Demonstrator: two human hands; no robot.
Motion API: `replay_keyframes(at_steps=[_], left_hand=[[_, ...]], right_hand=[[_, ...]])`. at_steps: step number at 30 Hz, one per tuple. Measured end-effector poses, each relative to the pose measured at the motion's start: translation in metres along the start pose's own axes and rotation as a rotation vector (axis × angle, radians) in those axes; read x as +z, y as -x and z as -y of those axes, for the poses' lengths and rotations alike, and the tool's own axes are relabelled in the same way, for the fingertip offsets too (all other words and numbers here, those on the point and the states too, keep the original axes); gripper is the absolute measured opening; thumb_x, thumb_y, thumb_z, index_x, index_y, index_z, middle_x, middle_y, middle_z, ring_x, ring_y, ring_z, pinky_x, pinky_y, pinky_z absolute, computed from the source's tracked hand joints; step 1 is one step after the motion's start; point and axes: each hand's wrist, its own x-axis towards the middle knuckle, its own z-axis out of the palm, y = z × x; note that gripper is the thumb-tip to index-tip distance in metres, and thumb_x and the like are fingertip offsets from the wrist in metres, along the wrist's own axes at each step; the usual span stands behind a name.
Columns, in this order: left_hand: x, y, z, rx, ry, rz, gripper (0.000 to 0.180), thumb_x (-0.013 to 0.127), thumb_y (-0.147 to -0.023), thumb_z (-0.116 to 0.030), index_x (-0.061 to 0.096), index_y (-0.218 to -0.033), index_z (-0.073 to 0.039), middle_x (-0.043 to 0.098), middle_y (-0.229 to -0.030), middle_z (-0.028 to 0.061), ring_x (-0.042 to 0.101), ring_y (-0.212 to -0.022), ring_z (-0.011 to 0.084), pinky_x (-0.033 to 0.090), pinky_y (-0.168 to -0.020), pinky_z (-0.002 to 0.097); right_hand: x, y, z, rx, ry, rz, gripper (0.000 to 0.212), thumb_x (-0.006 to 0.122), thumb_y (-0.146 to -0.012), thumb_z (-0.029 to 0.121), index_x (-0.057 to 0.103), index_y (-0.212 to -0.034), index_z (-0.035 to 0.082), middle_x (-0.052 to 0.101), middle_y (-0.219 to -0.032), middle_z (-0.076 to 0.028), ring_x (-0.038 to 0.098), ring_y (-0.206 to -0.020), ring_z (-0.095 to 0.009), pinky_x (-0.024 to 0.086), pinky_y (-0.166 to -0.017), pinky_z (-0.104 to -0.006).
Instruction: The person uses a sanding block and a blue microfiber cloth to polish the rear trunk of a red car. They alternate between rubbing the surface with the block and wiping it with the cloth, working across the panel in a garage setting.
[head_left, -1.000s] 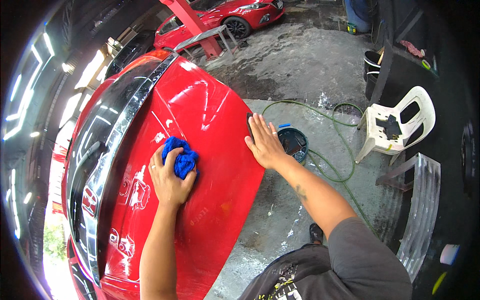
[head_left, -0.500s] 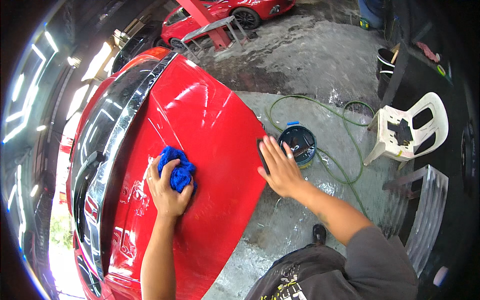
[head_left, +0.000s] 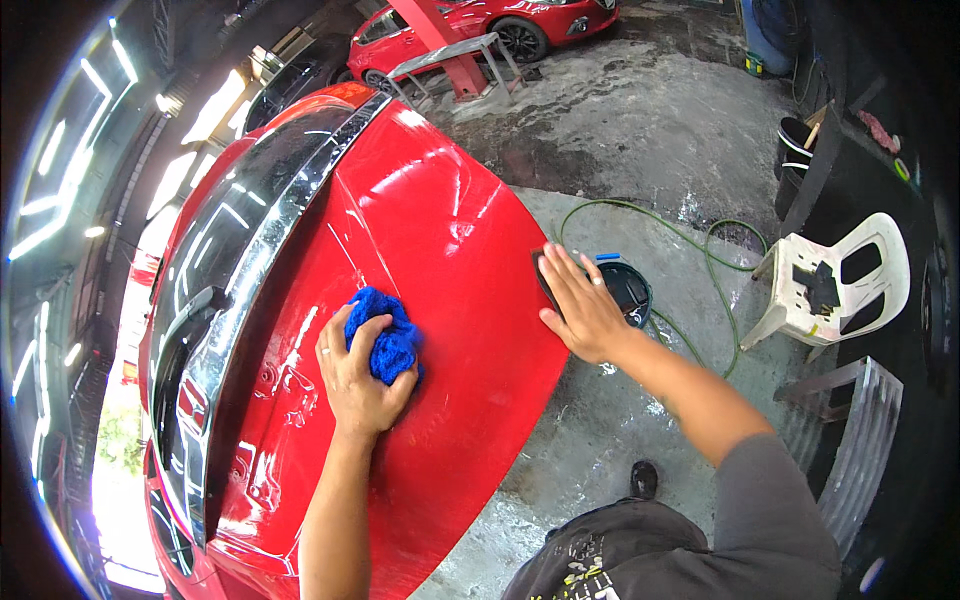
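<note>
A crumpled blue cloth [head_left: 385, 335] is gripped in my left hand [head_left: 358, 385], which rests on a glossy red car panel [head_left: 450, 340]. The panel looks wet, with drops and bright reflections near its dark left border. At the panel's right edge, my right hand [head_left: 585, 310] lies with fingers extended and pressed together over a thin dark pad [head_left: 544, 278]. Most of the pad is hidden under the fingers and palm, so its exact kind does not show.
A dark bucket [head_left: 640, 290] of liquid stands on the floor beyond my right hand. A green hose [head_left: 735, 330] loops across the wet concrete. To the right are a white plastic chair [head_left: 860, 270] and a grey bench [head_left: 862, 440]. Another red car [head_left: 490, 20] is parked far back.
The whole view has shifted a little. My right hand sits higher in the picture and covers more of the bucket. My left hand keeps its grip on the cloth.
</note>
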Motion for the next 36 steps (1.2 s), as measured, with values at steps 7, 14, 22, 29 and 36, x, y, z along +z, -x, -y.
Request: replay_keyframes(at_steps=[7,14,22,29,36], left_hand=[[-0.001,0.001,0.001,0.016,0.014,-0.03,0.055,0.087,-0.076,-0.026,0.076,-0.128,-0.015,0.061,-0.147,0.0225,0.059,-0.137,0.0468,0.047,-0.117,0.0576],[0.0,0.009,0.004,0.006,0.029,-0.034,0.058,0.086,-0.076,-0.026,0.075,-0.132,-0.016,0.062,-0.148,0.0211,0.058,-0.137,0.0452,0.045,-0.119,0.0569],[-0.003,0.016,0.021,0.018,0.145,-0.113,0.052,0.081,-0.08,-0.012,0.075,-0.132,-0.014,0.059,-0.151,0.0246,0.055,-0.141,0.0484,0.043,-0.124,0.0579],[0.005,0.016,0.027,-0.026,0.248,-0.221,0.053,0.079,-0.084,-0.004,0.073,-0.136,-0.014,0.055,-0.157,0.0256,0.051,-0.147,0.0502,0.044,-0.126,0.0584],[0.006,0.013,0.031,-0.061,0.286,-0.31,0.056,0.08,-0.084,-0.003,0.071,-0.138,-0.015,0.052,-0.157,0.0264,0.048,-0.149,0.0502,0.042,-0.127,0.0593]], right_hand=[[-0.006,-0.103,0.009,0.056,0.016,-0.15,0.077,0.049,-0.118,0.047,0.031,-0.175,-0.002,0.029,-0.184,-0.025,0.026,-0.172,-0.041,0.02,-0.138,-0.0619],[0.033,0.019,0.185,0.201,-0.03,-0.172,0.075,0.054,-0.115,0.039,0.034,-0.173,-0.004,0.025,-0.183,-0.033,0.024,-0.171,-0.05,0.021,-0.136,-0.0684],[0.041,0.006,0.223,0.296,-0.037,-0.246,0.072,0.05,-0.118,0.039,0.034,-0.173,-0.004,0.026,-0.182,-0.034,0.021,-0.172,-0.05,0.018,-0.137,-0.0667],[0.071,0.03,0.304,0.236,-0.062,-0.305,0.076,0.05,-0.116,0.046,0.036,-0.174,-0.002,0.028,-0.183,-0.03,0.021,-0.172,-0.048,0.016,-0.137,-0.0687],[0.043,-0.01,0.261,0.272,0.044,-0.255,0.072,0.047,-0.119,0.044,0.037,-0.173,-0.001,0.03,-0.184,-0.026,0.022,-0.173,-0.044,0.018,-0.137,-0.0667]])
